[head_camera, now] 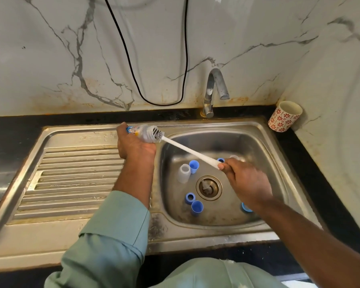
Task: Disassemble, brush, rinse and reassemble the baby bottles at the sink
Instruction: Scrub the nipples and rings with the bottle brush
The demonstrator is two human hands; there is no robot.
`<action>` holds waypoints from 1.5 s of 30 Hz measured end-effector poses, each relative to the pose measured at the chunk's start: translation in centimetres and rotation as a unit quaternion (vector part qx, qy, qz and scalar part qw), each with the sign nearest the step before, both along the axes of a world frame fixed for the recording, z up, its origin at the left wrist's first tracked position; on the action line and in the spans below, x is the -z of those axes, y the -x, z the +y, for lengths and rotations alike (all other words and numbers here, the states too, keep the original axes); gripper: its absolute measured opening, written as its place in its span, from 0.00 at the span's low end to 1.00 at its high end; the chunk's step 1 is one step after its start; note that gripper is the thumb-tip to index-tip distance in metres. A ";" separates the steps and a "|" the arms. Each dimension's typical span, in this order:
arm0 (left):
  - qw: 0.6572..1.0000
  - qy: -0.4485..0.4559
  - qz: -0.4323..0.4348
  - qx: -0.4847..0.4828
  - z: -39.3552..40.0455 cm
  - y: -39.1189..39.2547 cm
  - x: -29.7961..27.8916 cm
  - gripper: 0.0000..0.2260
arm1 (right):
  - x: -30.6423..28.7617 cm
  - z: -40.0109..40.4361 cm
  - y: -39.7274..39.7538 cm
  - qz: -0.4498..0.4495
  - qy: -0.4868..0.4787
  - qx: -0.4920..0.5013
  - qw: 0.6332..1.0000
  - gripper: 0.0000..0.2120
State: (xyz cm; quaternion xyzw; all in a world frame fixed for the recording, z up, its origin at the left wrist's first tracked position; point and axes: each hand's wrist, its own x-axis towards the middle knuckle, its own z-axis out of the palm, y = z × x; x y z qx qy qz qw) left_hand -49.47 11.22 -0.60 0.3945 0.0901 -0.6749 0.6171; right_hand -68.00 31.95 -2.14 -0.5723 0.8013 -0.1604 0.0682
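My left hand (134, 145) grips a clear baby bottle (140, 132) with a printed label, held on its side over the sink's left rim. My right hand (244, 180) grips the white handle of a bottle brush (187, 149); its bristle head sits in the bottle's mouth. In the steel sink basin (256, 142) lie loose parts: a clear bottle body (184, 173), a blue cap (194, 166) beside it, a blue ring (190, 197), another blue cap (197, 207), a blue ring (245, 207) partly hidden under my right wrist, and a blue piece (220, 160) by my right fingers.
The tap (213, 90) stands behind the basin with no water running. A ribbed draining board (71, 179) lies to the left. A red-flowered cup (285, 116) stands on the black counter at the back right. A black cable (131, 65) hangs on the marble wall.
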 end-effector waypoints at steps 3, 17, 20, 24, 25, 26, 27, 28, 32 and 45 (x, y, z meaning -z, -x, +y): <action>0.999 0.008 0.008 0.037 0.2 -0.2 0.1 0.18 | -2.5 0.0 0.7 -0.527 -0.219 0.045 0.820 0.25; 0.995 0.016 -0.059 0.077 -0.1 -1.3 0.4 0.22 | -3.6 1.0 3.8 0.049 0.022 -0.048 0.997 0.16; 0.996 0.024 -0.048 0.069 -0.3 -1.3 0.2 0.22 | -3.9 1.3 2.8 -0.304 -0.125 0.011 0.944 0.19; 0.997 0.023 -0.052 0.061 -0.3 -1.0 0.2 0.22 | -3.7 1.6 2.0 -0.294 -0.103 -0.002 0.950 0.13; 0.996 0.023 -0.057 0.058 -0.3 -0.9 0.1 0.23 | -3.8 1.5 1.8 -0.277 -0.083 0.005 0.957 0.15; 0.996 0.022 -0.064 0.056 -0.3 -1.0 0.0 0.23 | -4.0 1.4 1.7 -0.260 -0.062 0.016 0.964 0.14; 0.995 0.022 -0.072 0.059 -0.2 -1.0 -0.1 0.24 | -4.5 1.4 1.6 -0.242 -0.045 0.023 0.969 0.10; 0.994 0.025 -0.082 0.063 -0.1 -1.0 -0.3 0.23 | -4.8 1.5 1.6 -0.214 -0.045 0.024 0.976 0.06; 0.987 0.040 -0.145 0.059 0.6 -1.1 -1.1 0.12 | -7.4 1.6 2.3 -0.044 -0.121 -0.061 0.990 0.12; 0.986 0.062 -0.142 0.065 2.2 -0.4 -1.3 0.07 | -7.7 2.1 1.9 -0.275 -0.162 -0.008 0.948 0.13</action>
